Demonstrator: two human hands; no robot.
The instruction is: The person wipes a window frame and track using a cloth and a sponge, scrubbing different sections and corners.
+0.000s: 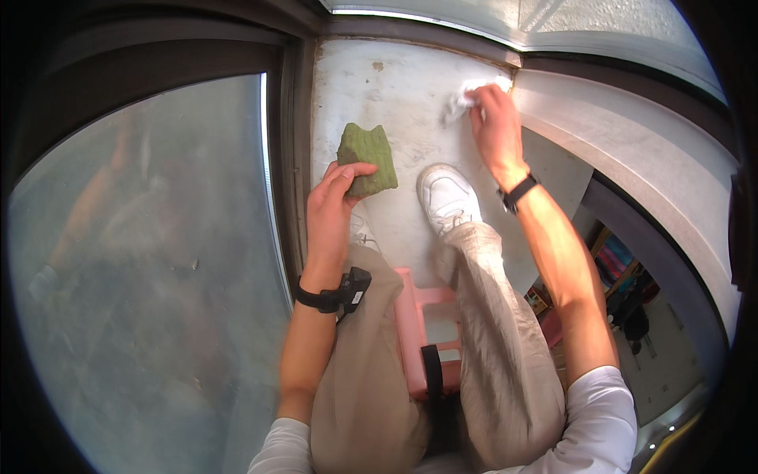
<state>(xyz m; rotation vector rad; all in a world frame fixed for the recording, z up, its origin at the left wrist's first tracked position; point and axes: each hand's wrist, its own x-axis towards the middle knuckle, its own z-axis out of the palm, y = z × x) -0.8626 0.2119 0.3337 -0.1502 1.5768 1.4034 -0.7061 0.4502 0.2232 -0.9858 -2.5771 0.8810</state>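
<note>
My left hand [336, 192] grips a rough green block [370, 155] with lengthwise grooves and a notched upper edge. I cannot tell what it is made of. The block is above the white floor [408, 71], just beyond my left shoe. Up at the far right corner of this floor, my right hand [496, 121] pinches a crumpled white cloth or tissue [459, 103], which is partly blurred and brightly sunlit. Grey smudges mark the floor around the cloth, and a brown stain lies farther left.
A glass pane [160, 266] in a dark frame [290, 148] stands at left. My white shoe [448, 192] is between my hands, and a pink plastic stool [411, 332] is beneath me. A pale curved ledge [598, 127] runs along the right, with a mirror-like surface [559, 166] below it.
</note>
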